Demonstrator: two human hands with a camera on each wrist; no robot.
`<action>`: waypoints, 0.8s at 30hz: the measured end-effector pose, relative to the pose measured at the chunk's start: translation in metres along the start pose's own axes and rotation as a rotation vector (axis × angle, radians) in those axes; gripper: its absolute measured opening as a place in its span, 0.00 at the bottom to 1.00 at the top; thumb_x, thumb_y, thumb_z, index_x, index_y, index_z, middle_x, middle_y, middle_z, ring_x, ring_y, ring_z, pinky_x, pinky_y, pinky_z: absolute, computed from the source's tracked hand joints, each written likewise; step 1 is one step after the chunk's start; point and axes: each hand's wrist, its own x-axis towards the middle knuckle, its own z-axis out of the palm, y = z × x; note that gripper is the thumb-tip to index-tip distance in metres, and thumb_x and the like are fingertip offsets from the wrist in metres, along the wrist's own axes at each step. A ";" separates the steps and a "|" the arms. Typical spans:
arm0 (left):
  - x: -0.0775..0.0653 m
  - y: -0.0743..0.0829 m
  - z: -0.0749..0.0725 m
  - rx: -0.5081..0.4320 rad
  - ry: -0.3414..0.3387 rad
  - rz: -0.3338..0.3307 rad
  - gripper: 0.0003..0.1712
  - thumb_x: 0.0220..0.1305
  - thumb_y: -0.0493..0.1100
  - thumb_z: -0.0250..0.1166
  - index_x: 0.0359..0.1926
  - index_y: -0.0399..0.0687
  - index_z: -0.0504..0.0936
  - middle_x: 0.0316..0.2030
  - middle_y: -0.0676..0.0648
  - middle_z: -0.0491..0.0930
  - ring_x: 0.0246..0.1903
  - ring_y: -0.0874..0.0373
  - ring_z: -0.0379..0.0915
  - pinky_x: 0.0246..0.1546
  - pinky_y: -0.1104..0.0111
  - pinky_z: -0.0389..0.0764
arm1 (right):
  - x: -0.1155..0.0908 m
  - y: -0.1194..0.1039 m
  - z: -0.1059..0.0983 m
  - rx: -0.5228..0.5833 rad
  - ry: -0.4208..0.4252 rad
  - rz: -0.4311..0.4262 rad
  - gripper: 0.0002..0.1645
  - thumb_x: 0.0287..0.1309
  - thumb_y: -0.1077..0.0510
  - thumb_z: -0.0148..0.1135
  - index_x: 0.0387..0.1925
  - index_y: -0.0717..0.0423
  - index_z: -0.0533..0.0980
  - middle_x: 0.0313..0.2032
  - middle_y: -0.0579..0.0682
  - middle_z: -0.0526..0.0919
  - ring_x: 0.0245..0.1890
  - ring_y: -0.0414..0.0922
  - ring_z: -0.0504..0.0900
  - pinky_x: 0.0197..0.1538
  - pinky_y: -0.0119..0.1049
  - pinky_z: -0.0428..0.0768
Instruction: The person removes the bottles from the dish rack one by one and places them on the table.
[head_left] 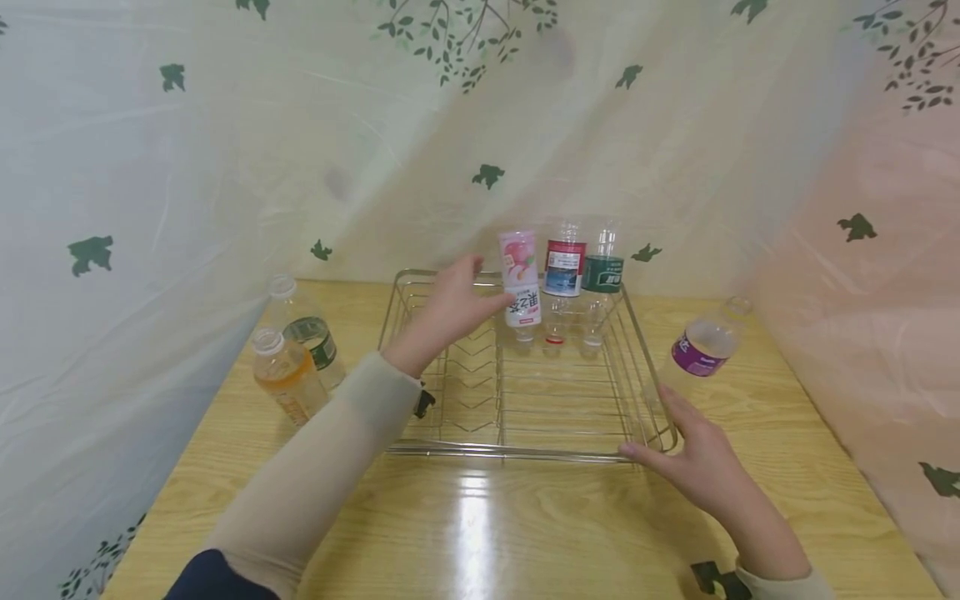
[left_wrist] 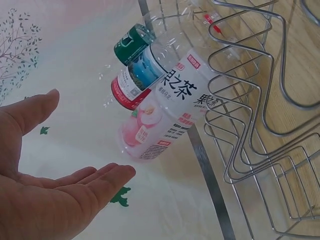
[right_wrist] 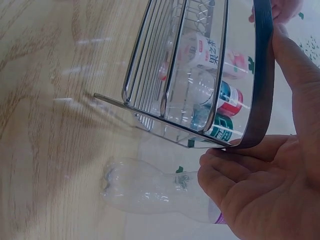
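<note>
A wire rack (head_left: 555,457) stands on the table with three upside-down bottles in its far part. One bottle has a pink-and-white label (head_left: 521,267), one a red-and-blue label (head_left: 565,268), and one a green label (head_left: 603,273). Beside the pink-labelled bottle, my left hand (head_left: 457,307) reaches over the rack with thumb and fingers spread. In the left wrist view that hand (left_wrist: 55,185) holds nothing, and a gap separates it from the bottle. My right hand (head_left: 705,467) grips the rack's near right corner, thumb on the front rail and fingers at the side rail (right_wrist: 265,75).
Left of the rack stand an orange-tinted bottle (head_left: 288,375) and a clear green-labelled bottle (head_left: 311,337). A purple-labelled bottle (head_left: 701,350) stands to its right, close to my right fingers. A leaf-patterned curtain (head_left: 360,167) hangs behind the wooden table (head_left: 420,533).
</note>
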 end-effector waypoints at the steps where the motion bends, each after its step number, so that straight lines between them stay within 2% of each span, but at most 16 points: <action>1: 0.001 0.000 0.001 -0.002 -0.001 0.001 0.50 0.62 0.55 0.74 0.75 0.38 0.60 0.72 0.39 0.64 0.70 0.45 0.61 0.66 0.53 0.69 | 0.000 0.000 0.000 0.000 0.001 0.001 0.68 0.53 0.35 0.75 0.79 0.63 0.48 0.73 0.74 0.53 0.69 0.76 0.54 0.65 0.74 0.59; 10: 0.016 -0.001 0.014 -0.033 -0.011 -0.020 0.48 0.62 0.53 0.75 0.74 0.38 0.62 0.70 0.38 0.67 0.66 0.43 0.66 0.63 0.51 0.74 | 0.000 0.000 0.001 -0.008 0.001 -0.003 0.68 0.53 0.35 0.75 0.79 0.65 0.48 0.73 0.75 0.53 0.69 0.76 0.55 0.65 0.73 0.59; 17: 0.026 -0.006 0.024 -0.095 -0.015 0.004 0.44 0.62 0.48 0.75 0.71 0.35 0.64 0.63 0.36 0.72 0.61 0.42 0.70 0.61 0.51 0.76 | 0.000 0.001 0.001 -0.013 0.005 -0.009 0.69 0.53 0.35 0.75 0.79 0.65 0.48 0.73 0.75 0.53 0.69 0.76 0.55 0.65 0.73 0.59; 24: 0.032 -0.008 0.028 -0.095 -0.018 -0.033 0.45 0.63 0.48 0.75 0.72 0.35 0.63 0.64 0.36 0.72 0.61 0.42 0.70 0.61 0.51 0.76 | 0.000 0.000 0.000 -0.012 0.006 -0.005 0.68 0.53 0.35 0.75 0.79 0.64 0.48 0.73 0.74 0.53 0.69 0.76 0.55 0.65 0.73 0.59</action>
